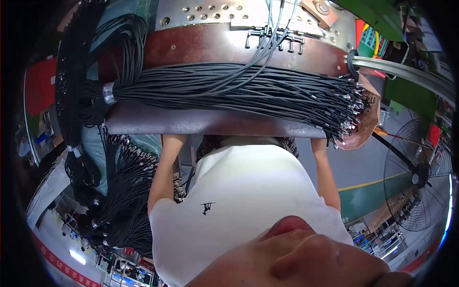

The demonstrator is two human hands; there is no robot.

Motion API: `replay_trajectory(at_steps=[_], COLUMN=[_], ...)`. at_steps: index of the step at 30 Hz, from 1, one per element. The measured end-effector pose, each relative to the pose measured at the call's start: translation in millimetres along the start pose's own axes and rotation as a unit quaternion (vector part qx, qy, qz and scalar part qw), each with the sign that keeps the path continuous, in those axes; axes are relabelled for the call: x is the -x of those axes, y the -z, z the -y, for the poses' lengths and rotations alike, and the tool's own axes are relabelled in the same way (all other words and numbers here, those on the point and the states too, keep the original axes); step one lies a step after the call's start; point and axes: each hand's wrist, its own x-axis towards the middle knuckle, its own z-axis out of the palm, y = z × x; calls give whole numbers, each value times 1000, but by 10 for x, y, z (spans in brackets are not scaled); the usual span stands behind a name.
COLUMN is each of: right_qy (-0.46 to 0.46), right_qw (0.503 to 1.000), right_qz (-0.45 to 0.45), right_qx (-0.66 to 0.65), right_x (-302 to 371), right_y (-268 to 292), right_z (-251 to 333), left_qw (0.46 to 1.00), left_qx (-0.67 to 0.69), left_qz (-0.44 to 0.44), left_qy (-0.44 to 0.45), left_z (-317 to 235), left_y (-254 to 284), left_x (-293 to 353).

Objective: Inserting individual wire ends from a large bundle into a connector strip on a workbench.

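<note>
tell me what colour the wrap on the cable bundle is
The wrap around the cable bundle is shiny silver, best seen in the head view.

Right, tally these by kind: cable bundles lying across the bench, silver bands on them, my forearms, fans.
Bundle: 1
Silver band: 1
Forearms: 2
Fan: 1
Total: 5
</note>
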Motion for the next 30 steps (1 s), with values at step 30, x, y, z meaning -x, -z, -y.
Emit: replay_trajectory(at_steps=[30], right_qy=[162], right_qw=[987], right_qz=[1], right_qx=[16], right_x=[-2874], right_y=[1627], right_z=[1319], left_qw=[851], left_qx=[208], left_qz=[-229], left_qy=[-423], left_z=[-2324], left_y=[1419], left_x=[-936])
